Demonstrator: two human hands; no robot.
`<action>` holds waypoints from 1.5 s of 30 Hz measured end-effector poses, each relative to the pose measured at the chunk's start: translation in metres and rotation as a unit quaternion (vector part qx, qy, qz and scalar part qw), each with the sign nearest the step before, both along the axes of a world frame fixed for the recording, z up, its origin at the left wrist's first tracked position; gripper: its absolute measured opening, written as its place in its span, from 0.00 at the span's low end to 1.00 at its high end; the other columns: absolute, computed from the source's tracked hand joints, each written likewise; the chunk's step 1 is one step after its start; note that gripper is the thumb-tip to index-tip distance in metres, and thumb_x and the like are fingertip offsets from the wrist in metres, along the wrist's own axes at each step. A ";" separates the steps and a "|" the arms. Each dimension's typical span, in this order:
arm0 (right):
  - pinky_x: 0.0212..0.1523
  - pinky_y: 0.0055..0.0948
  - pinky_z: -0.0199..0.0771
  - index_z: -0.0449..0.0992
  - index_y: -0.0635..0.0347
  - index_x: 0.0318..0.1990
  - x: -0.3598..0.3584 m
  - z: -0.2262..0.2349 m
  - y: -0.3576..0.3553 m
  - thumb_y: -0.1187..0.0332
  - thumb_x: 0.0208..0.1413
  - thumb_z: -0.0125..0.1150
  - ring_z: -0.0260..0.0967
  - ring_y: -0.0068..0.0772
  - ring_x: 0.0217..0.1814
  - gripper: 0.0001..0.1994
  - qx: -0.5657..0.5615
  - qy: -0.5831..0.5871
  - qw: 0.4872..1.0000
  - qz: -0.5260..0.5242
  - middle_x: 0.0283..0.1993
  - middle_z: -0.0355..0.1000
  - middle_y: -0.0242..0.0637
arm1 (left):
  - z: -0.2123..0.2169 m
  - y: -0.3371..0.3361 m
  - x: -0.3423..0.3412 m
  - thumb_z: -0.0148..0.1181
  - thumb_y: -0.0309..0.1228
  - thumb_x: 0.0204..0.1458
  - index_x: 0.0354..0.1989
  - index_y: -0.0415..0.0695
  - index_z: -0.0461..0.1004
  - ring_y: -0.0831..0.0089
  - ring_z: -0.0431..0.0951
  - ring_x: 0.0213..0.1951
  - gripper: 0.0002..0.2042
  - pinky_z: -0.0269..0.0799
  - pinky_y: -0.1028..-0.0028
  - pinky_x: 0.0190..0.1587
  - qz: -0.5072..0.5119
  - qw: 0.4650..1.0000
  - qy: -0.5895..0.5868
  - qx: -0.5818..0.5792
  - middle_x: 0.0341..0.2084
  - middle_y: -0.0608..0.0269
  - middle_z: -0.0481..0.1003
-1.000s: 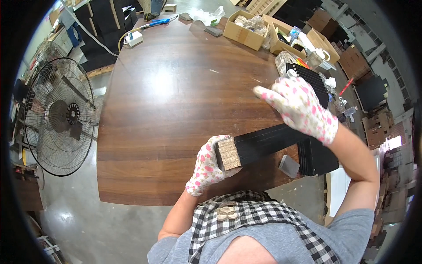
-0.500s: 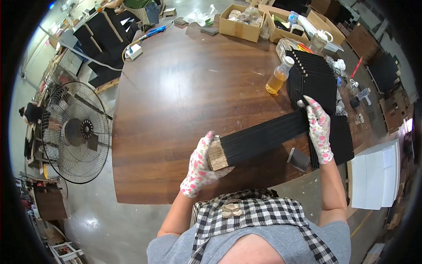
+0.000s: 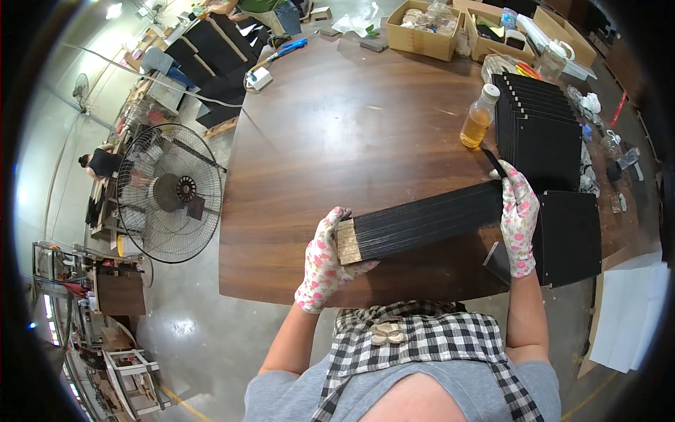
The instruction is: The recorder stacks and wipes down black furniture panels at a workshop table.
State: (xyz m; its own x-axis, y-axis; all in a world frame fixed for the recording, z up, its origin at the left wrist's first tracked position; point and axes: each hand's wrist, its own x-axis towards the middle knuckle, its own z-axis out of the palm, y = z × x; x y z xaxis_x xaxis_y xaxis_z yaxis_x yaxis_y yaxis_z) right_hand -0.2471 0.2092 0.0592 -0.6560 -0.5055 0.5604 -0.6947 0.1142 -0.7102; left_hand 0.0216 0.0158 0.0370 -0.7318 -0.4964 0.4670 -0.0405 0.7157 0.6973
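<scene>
White gloves with pink flowers on left hand [image 3: 322, 261] and right hand [image 3: 519, 219]; grey T-shirt, black-and-white checked scarf.

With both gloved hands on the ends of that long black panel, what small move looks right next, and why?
Probably lower the black panel flat onto the brown table. The left hand grips its raw wood end and the right hand its far end, holding it on edge near the table's front. The stack of black panels lies just beyond.

workshop | concrete floor [image 3: 204, 330] | floor fan [image 3: 169, 193] | stacked black panels [image 3: 545, 133] | parts boxes [image 3: 424, 28]
</scene>
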 end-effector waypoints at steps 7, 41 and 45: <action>0.52 0.29 0.72 0.75 0.65 0.51 -0.002 -0.008 0.001 0.78 0.62 0.51 0.75 0.35 0.48 0.12 -0.023 0.006 1.000 -0.004 0.45 0.77 0.42 | 0.025 0.007 -0.001 0.79 0.33 0.29 0.60 0.47 0.66 0.53 0.75 0.50 0.43 0.76 0.63 0.50 0.029 0.990 -0.114 -0.073 0.51 0.50 0.70; 0.30 0.17 0.70 0.76 0.66 0.47 0.063 0.059 -0.022 0.79 0.59 0.56 0.70 0.16 0.29 0.09 0.073 -0.196 0.969 0.135 0.29 0.73 0.30 | -0.020 -0.001 0.000 0.80 0.37 0.32 0.65 0.44 0.57 0.54 0.74 0.48 0.49 0.73 0.60 0.50 0.019 0.997 0.078 -0.001 0.48 0.48 0.70; 0.28 0.17 0.68 0.76 0.64 0.50 0.076 0.060 -0.037 0.76 0.61 0.56 0.68 0.15 0.27 0.11 0.097 -0.229 0.957 0.151 0.29 0.73 0.31 | -0.008 -0.005 -0.001 0.79 0.34 0.29 0.62 0.50 0.65 0.53 0.72 0.50 0.44 0.73 0.61 0.49 -0.019 0.997 0.026 -0.071 0.47 0.49 0.71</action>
State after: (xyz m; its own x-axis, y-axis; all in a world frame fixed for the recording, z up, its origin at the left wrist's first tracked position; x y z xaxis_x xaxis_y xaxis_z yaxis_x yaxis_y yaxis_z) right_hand -0.1711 0.1719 0.1189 -0.6185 -0.7756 0.1265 -0.3385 0.1176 -0.9336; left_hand 0.0208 0.0107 0.0289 -0.7220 -0.3940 0.5688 0.0230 0.8079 0.5888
